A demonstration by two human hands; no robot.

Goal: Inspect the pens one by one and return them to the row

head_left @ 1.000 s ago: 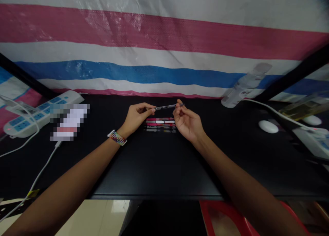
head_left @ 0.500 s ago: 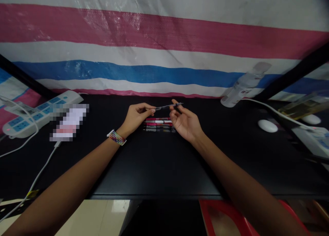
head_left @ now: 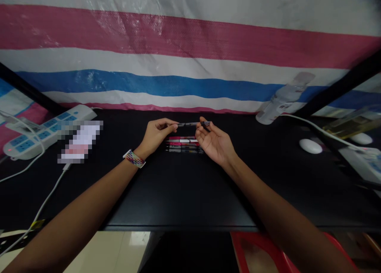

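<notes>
Both hands hold one pen (head_left: 190, 124) level above the table (head_left: 178, 185).
Left hand (head_left: 156, 136) pinches its 9 o'clock end, right hand (head_left: 216, 144) its 3 o'clock end; row of pens (head_left: 184, 144) lies at 6 o'clock, just beneath.

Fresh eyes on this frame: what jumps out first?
The pink, white and blue striped tarp fills the upper half behind the black desk. At the desk's middle, the left hand and right hand each pinch an end of a dark pen, held level above a row of pens lying on the desk.
</notes>
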